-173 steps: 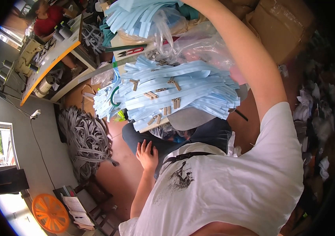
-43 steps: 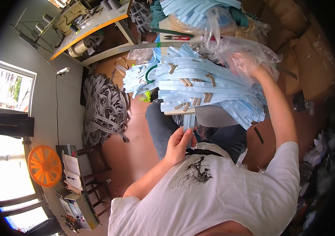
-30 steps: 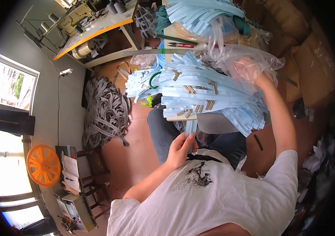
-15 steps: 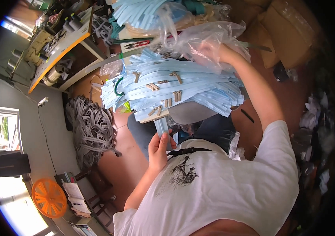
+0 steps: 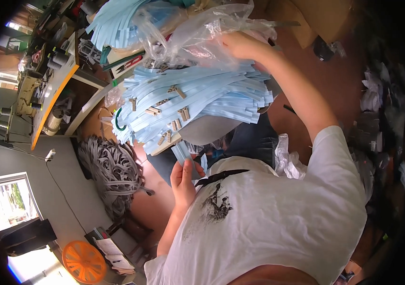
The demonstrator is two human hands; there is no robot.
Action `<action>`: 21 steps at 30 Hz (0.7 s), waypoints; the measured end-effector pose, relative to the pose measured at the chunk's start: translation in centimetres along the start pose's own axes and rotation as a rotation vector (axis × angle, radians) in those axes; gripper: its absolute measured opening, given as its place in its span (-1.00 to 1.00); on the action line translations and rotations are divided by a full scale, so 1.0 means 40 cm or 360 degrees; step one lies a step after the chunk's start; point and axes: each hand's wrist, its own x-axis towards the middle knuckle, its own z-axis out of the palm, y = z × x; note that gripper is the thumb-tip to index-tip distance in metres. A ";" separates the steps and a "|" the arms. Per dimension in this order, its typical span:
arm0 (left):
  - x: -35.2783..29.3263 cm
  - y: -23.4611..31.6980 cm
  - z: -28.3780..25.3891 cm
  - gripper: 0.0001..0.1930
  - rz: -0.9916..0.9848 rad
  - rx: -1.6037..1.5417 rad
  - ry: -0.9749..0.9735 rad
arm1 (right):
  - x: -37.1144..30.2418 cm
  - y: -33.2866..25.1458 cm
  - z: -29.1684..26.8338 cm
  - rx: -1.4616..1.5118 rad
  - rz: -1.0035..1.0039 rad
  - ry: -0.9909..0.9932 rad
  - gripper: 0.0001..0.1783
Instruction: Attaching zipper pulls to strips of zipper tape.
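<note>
My left hand [image 5: 183, 179] is closed on the end of a light blue fabric strip [image 5: 180, 151], low in front of my waist. Beyond it, a thick pile of light blue fabric strips [image 5: 197, 95] lies across the work surface, with several small metal pieces [image 5: 183, 113] in pairs on top. My right hand [image 5: 235, 45] is stretched far forward into a crumpled clear plastic bag [image 5: 190, 40]. Its fingers are partly covered by the film, so their grip is hidden.
Red-handled snips [image 5: 131, 63] lie left of the bag. Another light blue bundle [image 5: 117, 21] is at the back. A sewing table [image 5: 55, 104] stands at the left, above a heap of grey strips [image 5: 112, 171] on the floor. Cardboard [image 5: 321, 19] is at the far right.
The whole view has swung, so the pile and both hands sit further left. My right hand remains at the bag, and my left hand keeps its hold on the strip.
</note>
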 end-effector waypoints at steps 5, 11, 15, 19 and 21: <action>-0.004 -0.001 0.026 -0.65 -0.0021 0.0023 -0.0051 | 0.043 0.036 0.052 -0.0435 -0.0031 -0.0534 -0.70; -0.034 -0.003 0.009 -0.65 0.0039 0.0065 0.0082 | 0.101 0.099 0.172 -0.0590 -0.0403 -0.0313 -0.68; -0.048 -0.012 0.007 -0.66 0.0074 0.0098 0.0057 | 0.062 0.078 0.165 -0.0389 -0.0585 0.0002 -0.68; -0.074 -0.032 0.015 -0.66 0.0066 0.0092 0.0067 | 0.074 0.032 0.144 -0.0353 -0.0223 -0.0083 -0.75; -0.088 -0.046 0.015 -0.66 0.0057 0.0060 0.0106 | 0.065 0.019 0.151 -0.0310 -0.0204 0.0137 -0.80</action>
